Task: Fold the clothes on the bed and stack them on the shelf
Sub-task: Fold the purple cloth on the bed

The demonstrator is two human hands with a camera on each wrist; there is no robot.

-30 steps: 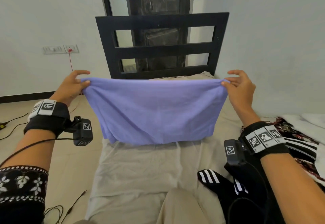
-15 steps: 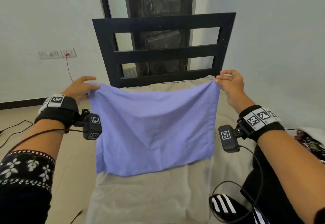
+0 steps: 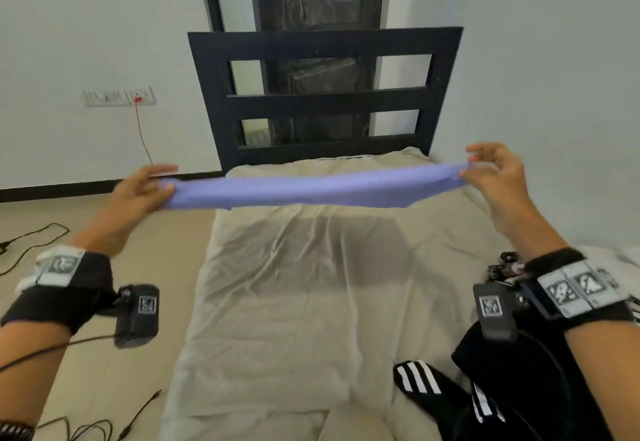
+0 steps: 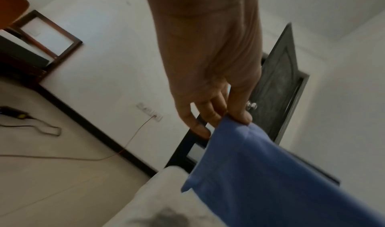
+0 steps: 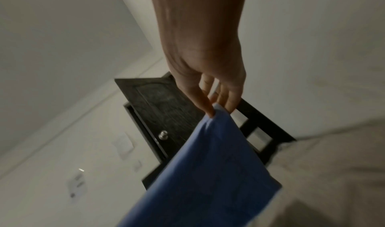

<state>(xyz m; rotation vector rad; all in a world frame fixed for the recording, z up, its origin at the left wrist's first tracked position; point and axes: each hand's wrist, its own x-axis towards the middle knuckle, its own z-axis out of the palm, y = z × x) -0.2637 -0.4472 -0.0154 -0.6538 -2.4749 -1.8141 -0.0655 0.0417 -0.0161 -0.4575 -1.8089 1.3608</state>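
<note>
Purple cloth [image 3: 311, 188] held stretched between both hands, in the air above the far half of the bed [image 3: 294, 302]; seen nearly edge-on from the head view, so its full shape cannot be made out. Left hand [image 3: 138, 191] pinches the cloth's left corner between thumb and fingers; the left wrist view confirms the pinch. Right hand [image 3: 495, 174] pinches the right corner, other fingers spread. Cloth casts a dim shadow on the beige sheet. Black striped garment [image 3: 450, 392] lies at the bed's near right, cut off by the frame edge and partly behind the right forearm. Black headboard [image 3: 325, 101] stands beyond. Wrist views are blurred.
</note>
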